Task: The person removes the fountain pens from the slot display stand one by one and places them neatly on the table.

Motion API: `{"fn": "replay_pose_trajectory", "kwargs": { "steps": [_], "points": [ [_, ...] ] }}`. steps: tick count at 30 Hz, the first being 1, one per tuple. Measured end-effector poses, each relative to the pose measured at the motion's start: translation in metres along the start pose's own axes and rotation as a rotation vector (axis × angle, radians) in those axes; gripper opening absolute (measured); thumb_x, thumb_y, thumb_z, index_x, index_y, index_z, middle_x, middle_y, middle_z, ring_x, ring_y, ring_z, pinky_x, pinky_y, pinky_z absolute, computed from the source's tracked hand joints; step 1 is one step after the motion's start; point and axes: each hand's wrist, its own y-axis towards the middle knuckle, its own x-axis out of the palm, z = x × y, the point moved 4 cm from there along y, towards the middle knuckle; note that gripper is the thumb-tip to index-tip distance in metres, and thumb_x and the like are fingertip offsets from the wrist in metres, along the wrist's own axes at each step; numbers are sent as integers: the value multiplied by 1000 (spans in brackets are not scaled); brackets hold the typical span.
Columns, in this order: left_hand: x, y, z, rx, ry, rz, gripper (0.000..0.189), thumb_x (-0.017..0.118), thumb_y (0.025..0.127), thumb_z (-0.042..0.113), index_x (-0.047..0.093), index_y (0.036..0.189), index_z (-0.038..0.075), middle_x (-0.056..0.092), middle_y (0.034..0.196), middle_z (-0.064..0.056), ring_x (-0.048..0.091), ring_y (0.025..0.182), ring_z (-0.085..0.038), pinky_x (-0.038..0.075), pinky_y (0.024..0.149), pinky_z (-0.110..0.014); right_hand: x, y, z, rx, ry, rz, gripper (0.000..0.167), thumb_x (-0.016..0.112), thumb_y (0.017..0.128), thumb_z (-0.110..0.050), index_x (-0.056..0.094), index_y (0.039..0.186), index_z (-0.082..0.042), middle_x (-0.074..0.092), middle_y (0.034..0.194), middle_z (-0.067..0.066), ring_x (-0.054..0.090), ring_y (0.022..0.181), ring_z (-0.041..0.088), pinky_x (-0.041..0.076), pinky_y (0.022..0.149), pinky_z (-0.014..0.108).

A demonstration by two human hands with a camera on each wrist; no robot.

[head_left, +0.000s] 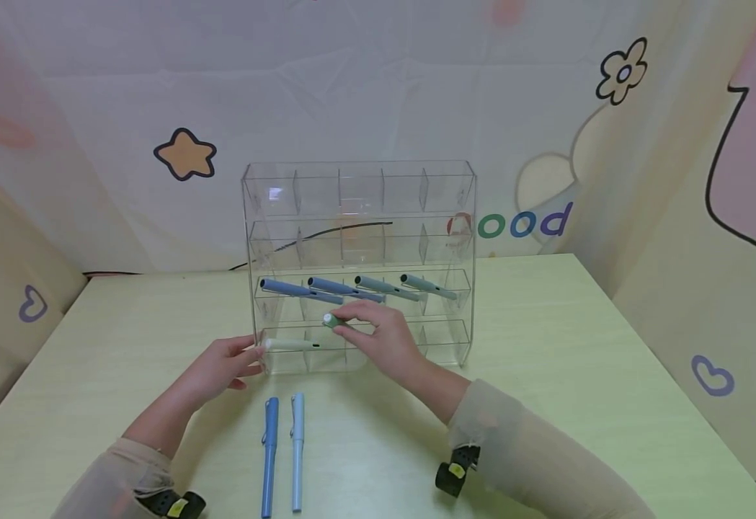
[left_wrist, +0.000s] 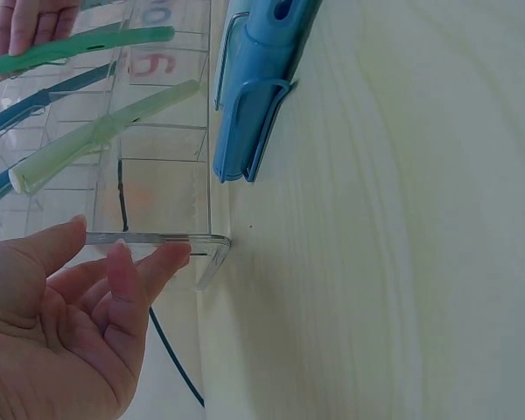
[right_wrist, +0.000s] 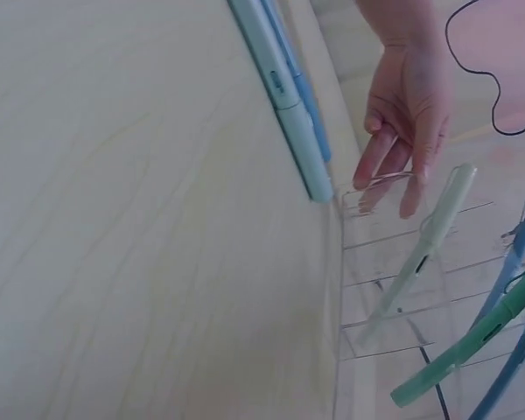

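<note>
A clear acrylic rack with tiered, divided shelves stands upright on the table. At its lower left side, my left hand holds the edge of the side panel between thumb and fingers. My right hand pinches a green pen in front of the lowest tier, its end toward me. Left of that pen, a pale green pen leans in the bottom tier's leftmost slot. One tier up rest two blue pens and two grey-green pens, side by side.
On the table, in front of the rack, lie a darker blue pen and a light blue pen, roughly parallel. Behind the rack hangs a printed cloth. The upper two tiers hold no pens.
</note>
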Motion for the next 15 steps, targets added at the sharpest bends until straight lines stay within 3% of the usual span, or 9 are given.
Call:
{"fn": "replay_pose_trajectory", "kwargs": {
  "steps": [9,15],
  "points": [
    [0,-2,3,-17,3,1,51,46,99,27,38,140,-2,50,131,-25,55,113,-35,52,74,-35,-12,4,-9,38,94,28,20,71,81,-7,72,101,-6,67,103,2,60,100,14,49,83,28],
    [-1,-2,4,-20,4,-4,51,47,99,27,38,140,-2,50,130,-24,56,112,-35,52,74,-35,-22,8,-18,53,148,62,19,71,81,-6,71,101,-5,67,101,3,60,94,14,49,83,35]
  ]
}}
